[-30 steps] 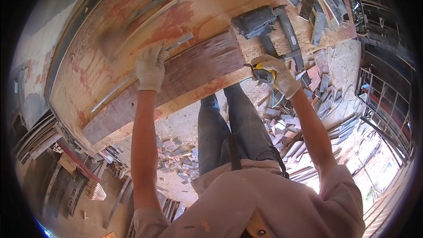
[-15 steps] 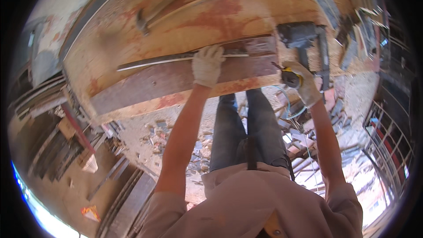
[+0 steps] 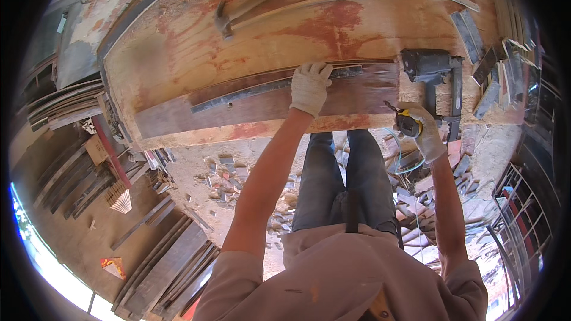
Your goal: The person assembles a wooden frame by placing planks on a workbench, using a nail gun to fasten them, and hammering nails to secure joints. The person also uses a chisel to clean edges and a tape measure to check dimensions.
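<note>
At far left, an orange-and-white packet (image 3: 113,267) lies on the floor (image 3: 83,244), its print too small to read. Next, a hammer (image 3: 223,22) rests on the worktop (image 3: 267,53). A narrow dark strip (image 3: 256,92) lies along a reddish-brown board (image 3: 369,95), the gloved left grip (image 3: 310,88) clamped on it. Small marks on the shirt (image 3: 345,261) are illegible. The gloved right grip (image 3: 428,132) is closed around a yellow-and-black tape measure (image 3: 409,123), near a nail gun (image 3: 427,65); wood offcuts (image 3: 489,98) lie farther right.
</note>
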The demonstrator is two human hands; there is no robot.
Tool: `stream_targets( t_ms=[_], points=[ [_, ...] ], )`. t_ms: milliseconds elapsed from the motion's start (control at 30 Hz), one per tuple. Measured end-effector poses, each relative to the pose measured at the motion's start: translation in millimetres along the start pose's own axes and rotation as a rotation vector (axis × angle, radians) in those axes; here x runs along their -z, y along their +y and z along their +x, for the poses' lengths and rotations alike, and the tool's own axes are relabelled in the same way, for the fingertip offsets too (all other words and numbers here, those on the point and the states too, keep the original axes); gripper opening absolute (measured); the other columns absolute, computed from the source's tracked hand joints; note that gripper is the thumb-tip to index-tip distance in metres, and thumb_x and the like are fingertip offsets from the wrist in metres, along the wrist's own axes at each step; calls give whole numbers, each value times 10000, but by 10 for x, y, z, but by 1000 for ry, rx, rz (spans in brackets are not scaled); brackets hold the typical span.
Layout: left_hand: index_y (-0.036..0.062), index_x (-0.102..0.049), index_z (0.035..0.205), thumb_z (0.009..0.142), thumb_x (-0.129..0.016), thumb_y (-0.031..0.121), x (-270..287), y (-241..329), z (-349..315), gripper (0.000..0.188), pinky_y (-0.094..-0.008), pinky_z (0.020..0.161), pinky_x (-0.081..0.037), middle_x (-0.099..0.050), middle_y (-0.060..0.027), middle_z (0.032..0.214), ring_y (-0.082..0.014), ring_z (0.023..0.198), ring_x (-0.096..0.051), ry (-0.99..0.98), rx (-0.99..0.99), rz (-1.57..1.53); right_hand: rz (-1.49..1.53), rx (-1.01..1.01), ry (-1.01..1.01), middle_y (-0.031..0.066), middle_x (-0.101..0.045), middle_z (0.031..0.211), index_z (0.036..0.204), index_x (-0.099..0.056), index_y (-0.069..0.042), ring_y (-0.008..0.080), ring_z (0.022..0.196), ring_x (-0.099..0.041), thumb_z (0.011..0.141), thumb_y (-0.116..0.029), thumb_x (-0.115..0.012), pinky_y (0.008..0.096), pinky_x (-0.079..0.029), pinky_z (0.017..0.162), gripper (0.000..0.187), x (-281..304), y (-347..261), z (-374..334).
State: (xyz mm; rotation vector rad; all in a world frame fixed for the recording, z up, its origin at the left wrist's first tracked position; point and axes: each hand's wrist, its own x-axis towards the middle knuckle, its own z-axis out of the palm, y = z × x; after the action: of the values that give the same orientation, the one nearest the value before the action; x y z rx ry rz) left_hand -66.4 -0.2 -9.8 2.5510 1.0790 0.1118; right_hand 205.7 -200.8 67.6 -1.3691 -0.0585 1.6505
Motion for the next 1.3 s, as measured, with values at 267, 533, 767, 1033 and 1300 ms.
stream_targets(
  t_ms=[267,533,767,1033,1300],
  points=[
    [140,-637,1277,894,-671,186,333,99,149,387,-448,932,-496,-668,-90,1133,-300,1109,-622,-122,178,81,52,-47,-31,134,-703,964,1262,-647,6,256,805,-744,934,-284,-619,357,-605,638,438,63,39,-10],
    [7,-678,1049,1025,-511,221,3048,-59,801,273,-311,730,-564,-723,-95,935,-192,776,-698,895,340,-626,-91,-105,-251,148,-703,909,1224,-649,27,239,780,-720,996,-342,-589,347,-583,602,438,-213,93,-15],
    [-15,-689,1086,913,-732,313,2145,-2184,-422,373,-364,799,-602,-765,-162,1025,-282,910,-756,1071,882,-956,499,-9,-203,182,-689,961,1256,-588,36,234,805,-718,1053,-329,-548,341,-591,654,419,-792,55,139],
    [48,-738,1057,865,-769,322,840,-1928,-1330,336,-395,776,-584,-757,-167,1040,-345,903,-733,-5,787,333,19,72,279,67,-724,973,1177,-704,26,134,778,-692,948,-214,-712,261,-571,684,332,-687,157,758],
    [92,-610,1370,807,-807,302,531,-790,-581,632,-483,1122,-439,-572,-147,1445,-362,1345,-504,141,329,241,-288,104,441,76,-729,964,1103,-746,27,127,856,-679,902,-256,-759,276,-551,745,347,-867,347,1239]
  ],
)
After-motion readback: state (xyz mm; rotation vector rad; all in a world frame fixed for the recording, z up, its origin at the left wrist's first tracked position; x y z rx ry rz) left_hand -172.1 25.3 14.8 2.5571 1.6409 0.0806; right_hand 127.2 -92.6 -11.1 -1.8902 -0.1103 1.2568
